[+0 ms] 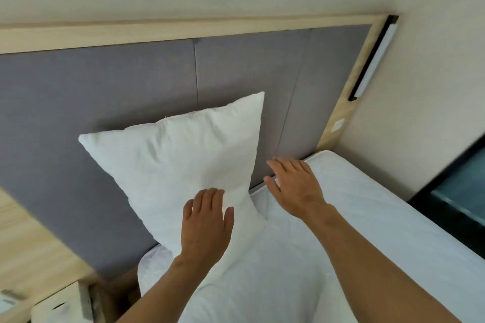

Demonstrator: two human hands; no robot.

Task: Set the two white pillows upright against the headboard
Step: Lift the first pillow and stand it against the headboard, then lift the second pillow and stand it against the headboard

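Head view: only one camera, looking down over the bed at your two hands.
Pillow: a plump white fabric pillow (181, 160) stands tilted on one lower corner against the grey padded headboard (105, 86), its long axis leaning up and to your right.
Left hand (207, 225): flat and spread on the pillow's lower front face, pressing rather than gripping.
Right hand (294, 186): open, fingers loosely spread, holding nothing, just beside the pillow's right edge and above the white quilted mattress (367, 217).
Key relation: the pillow lies ahead and left of you, so your left hand is nearer; your right looks free to square it up.
Hidden: a second pillow is not clearly visible, and the pillow's lowest corner sits behind your left hand.
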